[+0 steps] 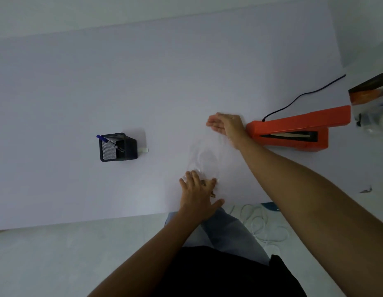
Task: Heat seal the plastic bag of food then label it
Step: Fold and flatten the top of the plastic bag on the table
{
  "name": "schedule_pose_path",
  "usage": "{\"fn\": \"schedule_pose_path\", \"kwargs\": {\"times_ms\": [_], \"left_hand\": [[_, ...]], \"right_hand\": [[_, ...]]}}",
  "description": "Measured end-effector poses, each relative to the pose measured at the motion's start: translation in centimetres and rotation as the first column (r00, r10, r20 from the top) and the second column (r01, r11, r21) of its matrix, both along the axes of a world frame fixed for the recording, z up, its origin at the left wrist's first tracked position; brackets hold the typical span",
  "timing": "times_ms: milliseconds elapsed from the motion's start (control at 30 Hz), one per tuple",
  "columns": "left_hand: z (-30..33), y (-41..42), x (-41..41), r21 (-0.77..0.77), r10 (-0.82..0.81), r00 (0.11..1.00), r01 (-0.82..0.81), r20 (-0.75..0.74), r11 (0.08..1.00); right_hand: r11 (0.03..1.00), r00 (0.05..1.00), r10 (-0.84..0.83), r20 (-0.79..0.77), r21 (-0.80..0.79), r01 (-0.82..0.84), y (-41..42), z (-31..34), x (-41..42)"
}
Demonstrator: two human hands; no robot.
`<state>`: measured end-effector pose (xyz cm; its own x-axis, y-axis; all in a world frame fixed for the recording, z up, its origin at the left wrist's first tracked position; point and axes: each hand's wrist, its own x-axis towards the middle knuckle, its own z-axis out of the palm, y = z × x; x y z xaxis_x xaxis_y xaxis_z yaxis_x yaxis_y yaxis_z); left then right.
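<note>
A clear plastic bag (204,155) lies flat on the white table (79,93), with brown food (207,186) at its near end. My left hand (197,192) lies flat on that near end with fingers spread, pressing the food. At the bag's far end, my right hand (226,125) rests with straight fingers on the plastic. An orange heat sealer (297,130) stands just right of my right hand, its arm raised. A black mesh pen holder (117,146) with a blue marker (106,140) stands to the left.
A small white label (142,150) lies beside the pen holder. The sealer's black cord (302,95) runs back right. Packages (372,103) sit at the right edge. White cables (263,224) lie on the floor below the table's front edge.
</note>
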<state>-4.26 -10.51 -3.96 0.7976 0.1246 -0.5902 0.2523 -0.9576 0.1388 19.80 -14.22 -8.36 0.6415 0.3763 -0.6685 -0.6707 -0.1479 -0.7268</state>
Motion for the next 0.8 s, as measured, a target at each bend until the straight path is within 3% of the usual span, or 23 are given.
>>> {"fn": "schedule_pose_path", "kwargs": {"times_ms": [200,367,533,800], "left_hand": [[0.0,-0.2,0.1,-0.004,0.013,1.000,-0.013,0.001,1.000],[0.2,-0.1,0.2,-0.022,0.011,0.999,-0.012,-0.046,1.000],[0.2,-0.3,0.5,-0.037,0.049,0.996,-0.052,-0.078,0.998],[0.5,-0.2,0.6,-0.036,0.026,0.995,-0.029,-0.093,0.999]], "right_hand": [[0.995,0.998,0.068,-0.016,0.067,-0.067,0.2,1.5,-0.7],[0.946,0.946,0.299,-0.130,0.172,-0.275,-0.2,2.1,-8.4],[0.949,0.923,0.274,-0.271,0.234,-0.213,-1.5,1.2,-12.3],[0.912,0.891,0.408,-0.198,0.130,-0.389,-0.6,0.0,-10.7]]}}
